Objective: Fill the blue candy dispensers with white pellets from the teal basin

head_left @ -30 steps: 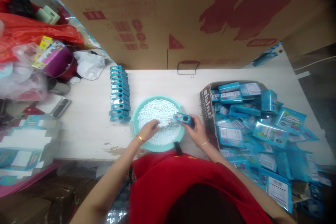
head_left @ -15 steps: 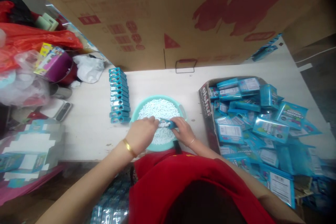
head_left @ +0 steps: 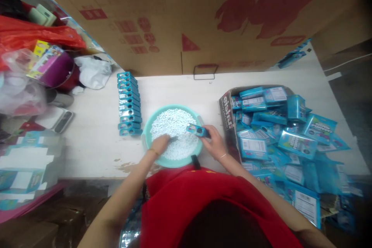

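A mint-green basin (head_left: 147, 130) full of small white pellets (head_left: 174, 120) sits in front of me. My left hand (head_left: 161, 144) is low over the pellets on the basin's left side, its fingers closed on a thin grey tool (head_left: 173, 138) whose end touches the pellets; its exact kind is hard to make out. My right hand (head_left: 215, 142) grips the end of a small blue box (head_left: 197, 130) with a window, holding it above the basin's right edge.
Left of the basin stands a column of similar blue boxes (head_left: 129, 102). On the right, a carton (head_left: 226, 112) overflows with blue packs (head_left: 298, 143). A big cardboard box (head_left: 162, 46) blocks the back. A scale (head_left: 59, 118), bags and flattened box blanks (head_left: 26, 162) lie at far left.
My left hand has moved away from the blue box, down and left into the pellets. My right hand has shifted right with the box, which is turned so its window side shows.
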### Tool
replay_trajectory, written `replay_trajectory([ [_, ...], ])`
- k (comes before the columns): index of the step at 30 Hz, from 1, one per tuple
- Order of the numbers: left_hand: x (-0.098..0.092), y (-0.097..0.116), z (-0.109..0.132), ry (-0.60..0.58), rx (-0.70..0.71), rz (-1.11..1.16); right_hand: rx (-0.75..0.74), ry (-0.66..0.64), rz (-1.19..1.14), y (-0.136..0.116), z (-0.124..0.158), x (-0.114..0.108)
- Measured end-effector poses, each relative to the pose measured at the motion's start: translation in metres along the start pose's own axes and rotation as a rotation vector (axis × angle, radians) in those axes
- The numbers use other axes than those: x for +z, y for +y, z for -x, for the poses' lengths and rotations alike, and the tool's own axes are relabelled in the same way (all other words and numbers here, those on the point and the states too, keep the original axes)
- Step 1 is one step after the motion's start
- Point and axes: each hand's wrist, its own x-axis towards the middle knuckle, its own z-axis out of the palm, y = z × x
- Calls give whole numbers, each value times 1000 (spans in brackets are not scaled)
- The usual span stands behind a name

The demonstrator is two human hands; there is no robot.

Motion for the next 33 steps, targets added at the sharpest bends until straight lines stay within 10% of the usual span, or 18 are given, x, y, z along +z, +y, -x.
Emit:
replay_trajectory([
  [6, 47, 25, -19, 82, 86, 173, 54, 45, -9, -1, 1, -5],
  [13, -28, -1, 46, 227, 284, 364, -6, 18, 28, 4, 4, 2],
  [20, -113, 54, 79, 128, 276, -89, -193, -71, 73, -8, 3, 25],
  [28, -146, 130, 96, 24, 191, -572, -256, -72, 72, -12, 4, 32],
  [33, -139, 80, 90, 184, 111, -404, -192, -53, 44, -3, 6, 25],
])
